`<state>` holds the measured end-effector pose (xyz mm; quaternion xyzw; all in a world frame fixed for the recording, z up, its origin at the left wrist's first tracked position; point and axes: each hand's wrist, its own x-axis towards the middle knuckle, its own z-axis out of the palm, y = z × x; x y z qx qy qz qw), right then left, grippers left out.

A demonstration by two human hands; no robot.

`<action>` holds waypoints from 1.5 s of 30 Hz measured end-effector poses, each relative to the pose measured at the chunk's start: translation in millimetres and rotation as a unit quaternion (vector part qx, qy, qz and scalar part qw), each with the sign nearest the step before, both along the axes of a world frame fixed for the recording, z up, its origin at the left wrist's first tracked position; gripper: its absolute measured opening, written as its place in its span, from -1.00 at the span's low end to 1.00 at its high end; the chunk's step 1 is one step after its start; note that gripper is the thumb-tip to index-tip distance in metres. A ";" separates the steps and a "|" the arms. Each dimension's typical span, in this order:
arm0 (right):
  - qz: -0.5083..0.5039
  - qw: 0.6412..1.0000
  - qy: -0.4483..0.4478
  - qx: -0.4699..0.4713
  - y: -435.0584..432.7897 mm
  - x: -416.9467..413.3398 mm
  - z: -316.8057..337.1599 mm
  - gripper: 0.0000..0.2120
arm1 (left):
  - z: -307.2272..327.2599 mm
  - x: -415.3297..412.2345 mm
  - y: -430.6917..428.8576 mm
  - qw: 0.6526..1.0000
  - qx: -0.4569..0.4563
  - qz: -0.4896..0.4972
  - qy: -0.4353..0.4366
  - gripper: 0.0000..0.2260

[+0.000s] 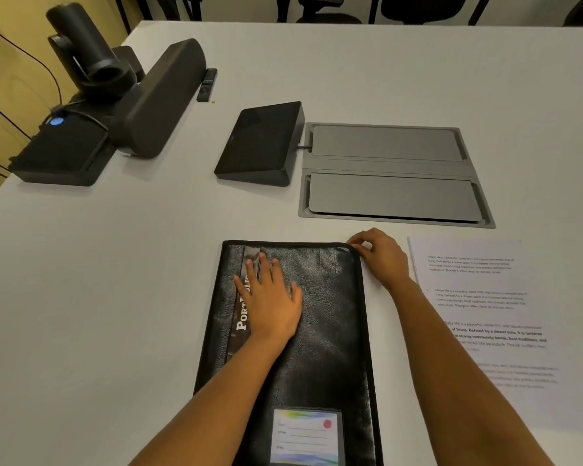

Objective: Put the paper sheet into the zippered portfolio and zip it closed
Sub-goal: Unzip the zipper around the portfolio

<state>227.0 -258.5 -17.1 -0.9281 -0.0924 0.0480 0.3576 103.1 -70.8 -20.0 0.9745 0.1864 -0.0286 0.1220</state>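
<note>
- The paper sheet [478, 297] lies on the table [115, 280], just right of the shut black portfolio [327, 331].
- The left hand [270, 297] presses flat on the cover; it should stay there to steady it.
- The right hand [377, 257] curls at the far right corner; whether it pinches a zip pull, I cannot tell.
- The zip should probably run evenly along the edge.

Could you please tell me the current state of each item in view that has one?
portfolio: flat on the table, cover closed.
paper sheet: outside the portfolio, flat on the table to its right.
left hand: open, pressing flat on the portfolio.
right hand: fingers curled at the portfolio's far right corner; grip unclear.
touch panel: screen dark.
cable box: both lids shut.
</note>
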 end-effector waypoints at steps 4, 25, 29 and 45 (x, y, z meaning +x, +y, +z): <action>0.046 0.999 0.007 -0.017 1.7 11.5 2.6 -0.86 | -3.9 2.0 -14.0 1.000 0.002 0.025 0.008 -0.35; 0.008 0.999 -0.032 0.017 -9.7 -15.0 -1.6 -0.82 | -6.0 -1.7 -13.5 0.999 0.026 0.029 0.013 -0.47; -0.009 0.999 -0.035 0.020 -8.8 -17.6 -4.0 -0.82 | -4.7 -0.5 -15.0 0.999 0.031 0.020 0.014 -0.47; 0.001 1.000 -0.016 0.012 -1.6 -1.2 -3.0 -0.81 | 0.3 11.2 -97.6 0.996 -0.001 -0.089 0.016 -0.25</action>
